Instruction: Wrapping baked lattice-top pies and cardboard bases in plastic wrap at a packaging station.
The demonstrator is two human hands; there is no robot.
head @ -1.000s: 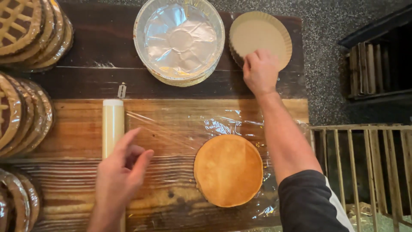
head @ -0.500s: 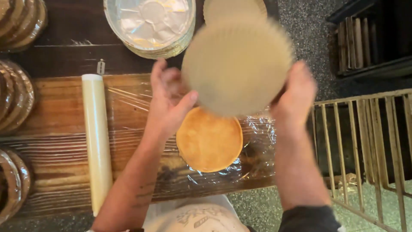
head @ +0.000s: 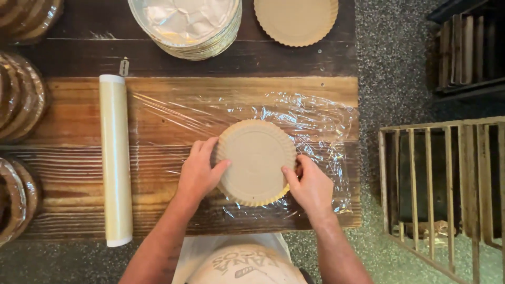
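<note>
At bench centre, on stretched cling film (head: 321,113): fluted cardboard disc (head: 256,160), now lowered over the pie since a moment ago; left hand (head: 200,171) pressing at nine o'clock, right hand (head: 310,186) at four, fingers spread flat, gripping nothing; film roll (head: 115,158) at nine o'clock.

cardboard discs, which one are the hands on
The scalloped cardboard disc on the cling film, pressed by both hands; the other disc lies untouched at the table's far edge.
</note>
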